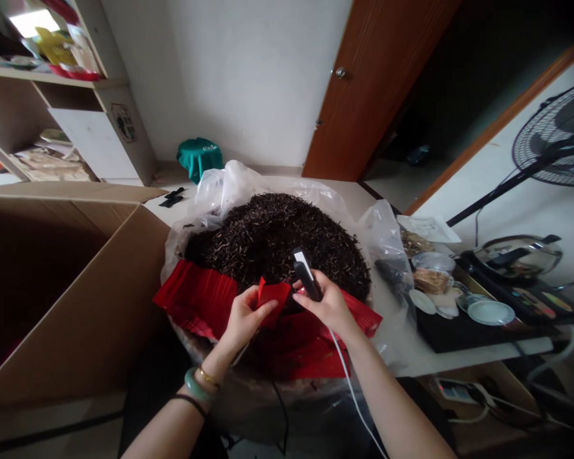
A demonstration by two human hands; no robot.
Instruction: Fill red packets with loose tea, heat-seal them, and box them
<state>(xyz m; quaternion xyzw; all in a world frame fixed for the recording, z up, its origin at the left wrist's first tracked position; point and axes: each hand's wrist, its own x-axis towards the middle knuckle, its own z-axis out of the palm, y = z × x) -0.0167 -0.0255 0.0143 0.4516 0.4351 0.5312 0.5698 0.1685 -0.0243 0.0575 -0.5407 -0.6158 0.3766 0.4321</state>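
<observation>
Red foil pouch (272,299) pinched narrow in our L hand (243,319); R hand (328,305) closed on black-and-white handheld sealer (306,274), held right by pouch, prob. for reach, white cord (349,382) trailing toward 6 o'clock. More red pouches (196,299) at 9 o'clock, in front of dark loose tea (277,242) heaped at 12 on clear plastic bag (234,188), likely to contain it. Cardboard box (76,299) at 9, fan (552,134) at 2.

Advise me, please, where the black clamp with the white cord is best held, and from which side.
Probably grip the lower half of the black clamp, coming from the near side, as the right hand does now. The body is long, narrow and tilted, so fingers can wrap around it. The white cord runs from below the hand towards the person, leaving the upper end free.
</observation>
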